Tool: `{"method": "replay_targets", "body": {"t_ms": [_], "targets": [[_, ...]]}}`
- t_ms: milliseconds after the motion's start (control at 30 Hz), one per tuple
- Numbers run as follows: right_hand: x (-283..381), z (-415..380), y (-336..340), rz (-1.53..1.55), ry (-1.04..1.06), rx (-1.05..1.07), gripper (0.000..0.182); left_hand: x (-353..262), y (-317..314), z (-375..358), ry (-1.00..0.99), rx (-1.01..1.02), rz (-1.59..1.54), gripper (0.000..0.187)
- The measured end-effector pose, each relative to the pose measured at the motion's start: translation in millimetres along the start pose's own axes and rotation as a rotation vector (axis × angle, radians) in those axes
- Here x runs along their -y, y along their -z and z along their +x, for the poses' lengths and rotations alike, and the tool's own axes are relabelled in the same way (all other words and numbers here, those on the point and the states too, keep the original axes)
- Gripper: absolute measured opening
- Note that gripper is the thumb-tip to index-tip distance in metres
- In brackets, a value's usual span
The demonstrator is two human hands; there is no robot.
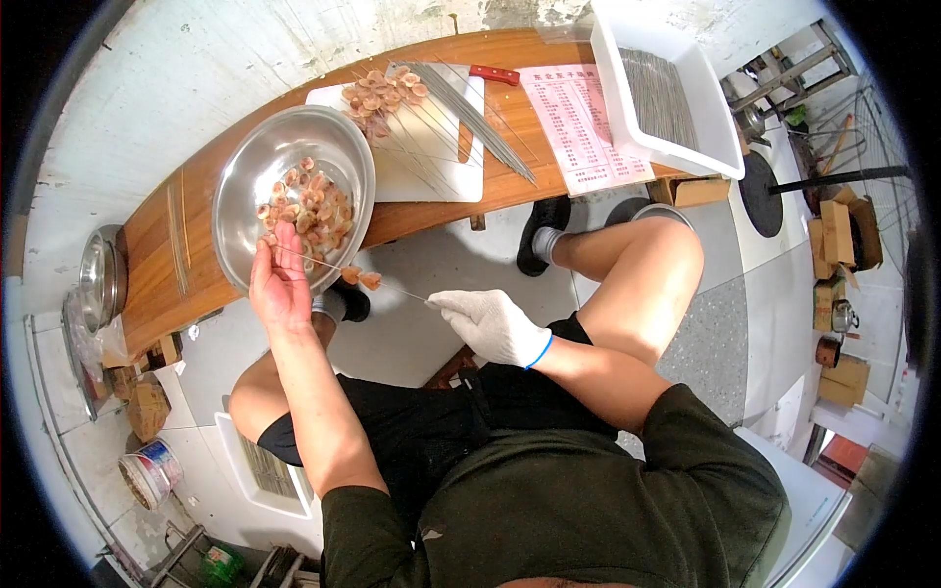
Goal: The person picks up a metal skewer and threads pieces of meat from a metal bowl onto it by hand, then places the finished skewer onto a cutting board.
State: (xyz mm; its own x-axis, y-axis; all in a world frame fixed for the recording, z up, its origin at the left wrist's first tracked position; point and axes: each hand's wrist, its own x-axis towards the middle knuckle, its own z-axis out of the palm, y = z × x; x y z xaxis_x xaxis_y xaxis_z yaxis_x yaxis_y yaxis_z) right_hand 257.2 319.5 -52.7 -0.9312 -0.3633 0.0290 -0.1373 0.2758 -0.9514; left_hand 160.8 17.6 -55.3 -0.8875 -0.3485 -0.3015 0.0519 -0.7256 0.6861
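My right hand (490, 326), in a white knit glove with a blue cuff edge, grips one end of a thin metal skewer (400, 290). Partway along it sit a couple of small brownish-pink meat pieces (361, 278). The skewer's far end reaches my bare left hand (281, 284), which is palm up at the near rim of a steel bowl (228, 211). Thumb and fingers there close on what looks like another small meat piece (269, 238), partly hidden. Many similar round, cupped pieces (319, 211) lie in the bowl.
On the wooden table (407, 223), a white cutting board (392, 176) bears loaded skewers (384, 96) and bare ones (475, 122). Beside it are a red-handled knife (495, 74), a pink printed sheet (578, 127) and a white bin (711, 137) of skewers. Steel bowls (101, 279) stand at left.
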Motion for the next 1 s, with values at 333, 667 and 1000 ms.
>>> {"method": "replay_targets", "body": {"t_ms": [333,667,1000], "targets": [[4.9,-3.4,-1.3,0.044,-0.07,0.03,0.026,3.5,-11.2,-8.2,-0.054,-0.03,0.069,0.025],[4.2,-2.9,-3.9,0.039,-0.044,0.024,0.027,9.8,-15.7,-11.6,-0.065,-0.087,0.12,0.028],[5.2,-2.6,-6.4,0.046,-0.047,0.005,0.027,15.7,-15.8,-15.3,-0.064,-0.103,0.145,0.028]]}}
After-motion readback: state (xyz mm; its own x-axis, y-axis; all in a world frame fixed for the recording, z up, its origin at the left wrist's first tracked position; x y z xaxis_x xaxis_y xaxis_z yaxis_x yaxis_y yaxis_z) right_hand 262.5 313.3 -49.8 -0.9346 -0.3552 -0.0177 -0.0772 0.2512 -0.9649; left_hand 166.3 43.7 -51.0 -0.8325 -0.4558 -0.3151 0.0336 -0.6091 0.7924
